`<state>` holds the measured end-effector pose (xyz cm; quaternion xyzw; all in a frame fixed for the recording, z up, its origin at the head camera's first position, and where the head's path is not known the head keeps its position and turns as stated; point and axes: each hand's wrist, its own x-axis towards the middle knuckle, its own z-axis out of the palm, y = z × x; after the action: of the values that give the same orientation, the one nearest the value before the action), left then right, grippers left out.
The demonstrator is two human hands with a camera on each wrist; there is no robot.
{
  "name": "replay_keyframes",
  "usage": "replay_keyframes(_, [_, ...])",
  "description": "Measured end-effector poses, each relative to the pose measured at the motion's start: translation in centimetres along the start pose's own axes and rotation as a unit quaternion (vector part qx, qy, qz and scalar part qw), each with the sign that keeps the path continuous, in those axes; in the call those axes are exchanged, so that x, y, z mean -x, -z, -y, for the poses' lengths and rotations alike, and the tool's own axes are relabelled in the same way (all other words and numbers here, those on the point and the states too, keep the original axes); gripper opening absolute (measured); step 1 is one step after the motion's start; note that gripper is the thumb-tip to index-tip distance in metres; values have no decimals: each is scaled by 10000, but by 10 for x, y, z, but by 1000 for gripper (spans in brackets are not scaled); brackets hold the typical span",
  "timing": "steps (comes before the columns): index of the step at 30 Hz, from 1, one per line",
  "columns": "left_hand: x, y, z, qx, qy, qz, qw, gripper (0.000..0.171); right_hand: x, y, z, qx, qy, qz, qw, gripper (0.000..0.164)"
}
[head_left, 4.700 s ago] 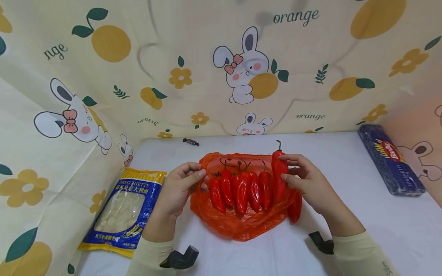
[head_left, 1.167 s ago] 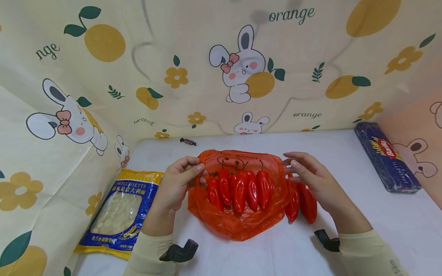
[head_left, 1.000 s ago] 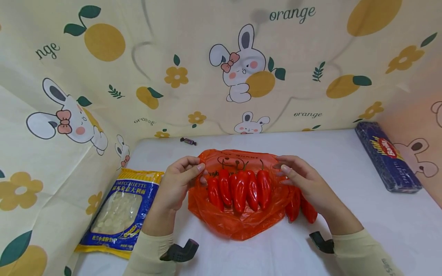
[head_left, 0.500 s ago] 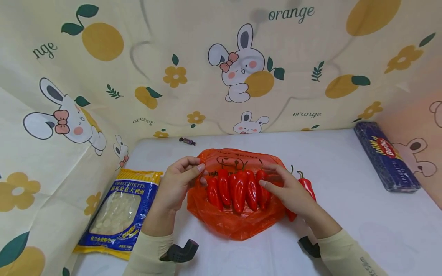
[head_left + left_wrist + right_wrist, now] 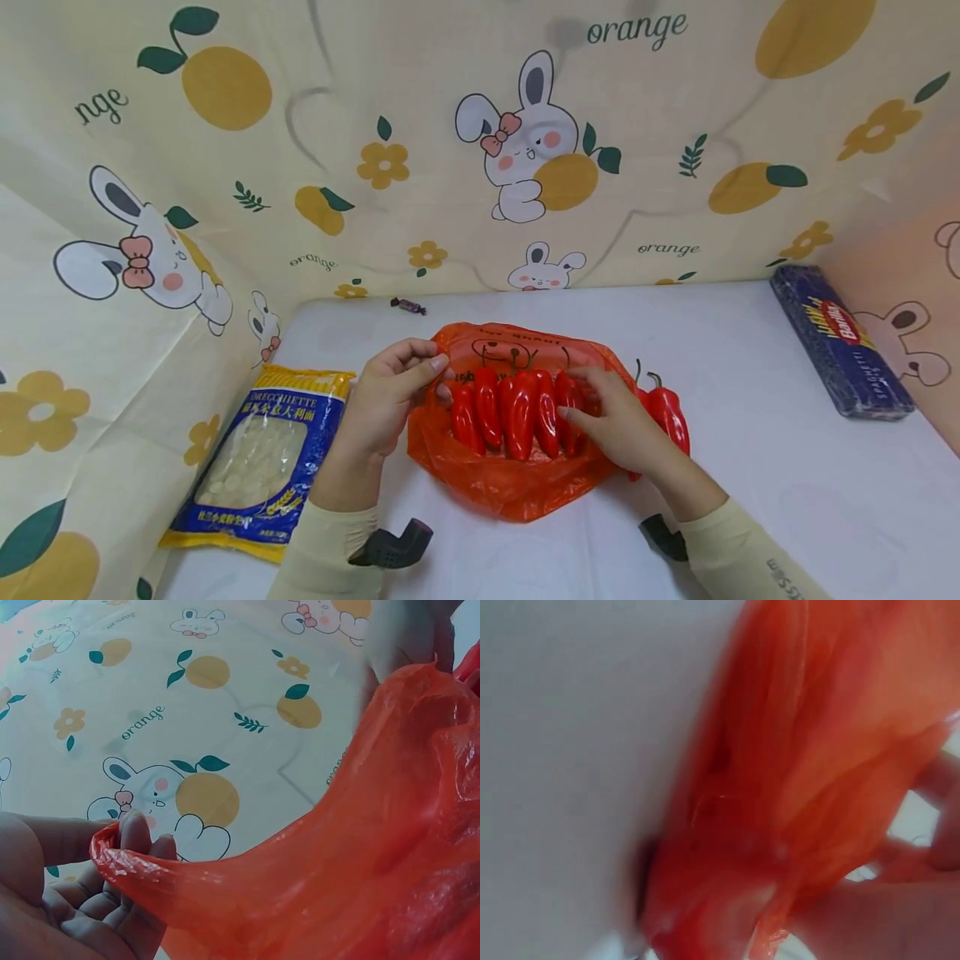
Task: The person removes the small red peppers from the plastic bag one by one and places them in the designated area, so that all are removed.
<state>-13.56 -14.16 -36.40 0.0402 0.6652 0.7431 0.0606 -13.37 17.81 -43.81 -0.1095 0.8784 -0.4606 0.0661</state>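
Observation:
Several glossy red chili peppers point(image 5: 519, 417) lie side by side in an open red plastic bag point(image 5: 517, 496) on the white table. My left hand point(image 5: 386, 400) pinches the bag's upper left edge; the left wrist view shows the bag's rim point(image 5: 142, 874) looped between thumb and fingers. Over the bag's right side, my right hand point(image 5: 618, 417) grips the rightmost pepper point(image 5: 572, 392), thumb in front and fingers at its upper end. Outside the bag on the right lies another pepper point(image 5: 667, 412), with a second one mostly hidden behind my hand.
A blue and yellow orecchiette pack point(image 5: 258, 458) lies to the left, beside my left forearm. A dark blue spaghetti pack point(image 5: 840, 342) sits at the far right. A small wrapped candy point(image 5: 408, 306) lies near the back edge, before the printed cloth wall point(image 5: 637, 100).
The pepper my right hand held earlier now lies right of the bag. That hand has come back leftward to the bag's rightmost pepper. My left hand keeps its hold on the bag.

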Motion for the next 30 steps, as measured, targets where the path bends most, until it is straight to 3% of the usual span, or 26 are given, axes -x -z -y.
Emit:
replay_keyframes(5, [-1, -1, 0, -14, 50, -17, 10000, 12, 1, -6, -2, 540, -58, 284, 9981, 57])
replay_keyframes(9, [-1, -1, -1, -40, 78, -42, 10000, 12, 2, -11, -1, 755, -73, 270, 9968, 50])
replay_keyframes(20, [-1, -1, -1, -38, 79, -38, 10000, 12, -3, -12, 1, 411, -292, -242, 9984, 39])
replay_keyframes(30, [-1, 0, 0, 18, 13, -12, 10000, 11, 1, -2, 5, -396, 47, -137, 9991, 43])
